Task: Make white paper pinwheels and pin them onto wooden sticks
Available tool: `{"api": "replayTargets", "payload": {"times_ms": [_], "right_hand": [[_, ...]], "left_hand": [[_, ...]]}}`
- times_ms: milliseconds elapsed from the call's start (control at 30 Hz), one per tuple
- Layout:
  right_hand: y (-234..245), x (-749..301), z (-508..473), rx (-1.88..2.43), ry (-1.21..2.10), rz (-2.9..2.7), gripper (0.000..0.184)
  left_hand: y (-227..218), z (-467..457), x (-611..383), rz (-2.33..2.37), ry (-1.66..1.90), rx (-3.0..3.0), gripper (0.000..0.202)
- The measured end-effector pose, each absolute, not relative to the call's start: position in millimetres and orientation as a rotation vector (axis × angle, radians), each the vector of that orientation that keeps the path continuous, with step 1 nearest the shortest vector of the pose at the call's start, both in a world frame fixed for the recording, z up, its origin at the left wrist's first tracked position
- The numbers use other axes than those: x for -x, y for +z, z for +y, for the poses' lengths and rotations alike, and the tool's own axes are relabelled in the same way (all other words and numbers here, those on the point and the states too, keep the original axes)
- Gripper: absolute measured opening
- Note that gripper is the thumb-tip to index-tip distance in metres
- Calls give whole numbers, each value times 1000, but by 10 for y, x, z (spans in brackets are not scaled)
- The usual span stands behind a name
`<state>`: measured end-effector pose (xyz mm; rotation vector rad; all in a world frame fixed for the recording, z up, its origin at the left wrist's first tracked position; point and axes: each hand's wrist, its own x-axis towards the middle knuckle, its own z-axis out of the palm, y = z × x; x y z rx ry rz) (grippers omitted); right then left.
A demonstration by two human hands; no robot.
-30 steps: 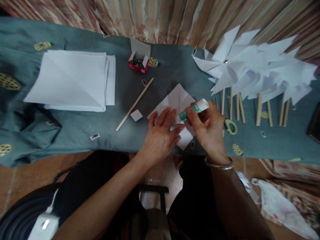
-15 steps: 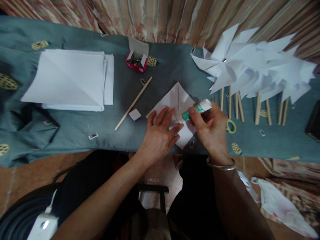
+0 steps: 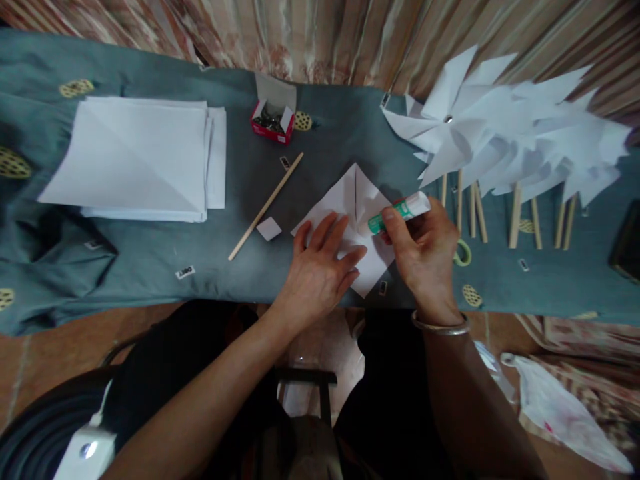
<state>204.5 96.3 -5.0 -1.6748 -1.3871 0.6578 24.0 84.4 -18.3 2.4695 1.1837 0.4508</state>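
Observation:
My left hand (image 3: 323, 263) lies with fingers spread on a square of white paper (image 3: 337, 193), which has a slit running in from its top corner. In my right hand (image 3: 425, 247) is a green and white glue stick (image 3: 400, 213), tilted with its green end toward the middle of the paper. Whether that end touches the paper I cannot tell. A small white paper square (image 3: 269, 229) lies left of my left hand, beside a thin wooden stick (image 3: 265, 208). Green scissor handles (image 3: 463, 253) show partly behind my right hand.
A stack of white paper (image 3: 135, 160) lies at the left. Toward the back stands an open red box (image 3: 273, 127) of small metal pieces. Several white paper pinwheels (image 3: 450, 120) on wooden sticks overlap at the right. A curtain (image 3: 320, 40) hangs along the far edge of the cloth-covered table (image 3: 240, 287).
My right hand and the glue stick have shifted slightly to the right, and the stick is tilted a little flatter. My left hand stays in place on the paper.

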Motion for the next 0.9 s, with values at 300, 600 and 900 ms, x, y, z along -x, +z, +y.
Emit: {"api": "replayTargets", "payload": {"times_ms": [300,600,900], "right_hand": [[-61,-1961,969,1699,525,-1396,22],[-43,-1896,952,1658,592,-1403,25],[18,-2023,986,1465,1162,-885,29]], "left_hand": [[-171,846,-241,1184,462,-2435,32],[-186,840,-240,1188,502,-2406,31],[-202,849,-239,1187,440,-2460,33]]}}
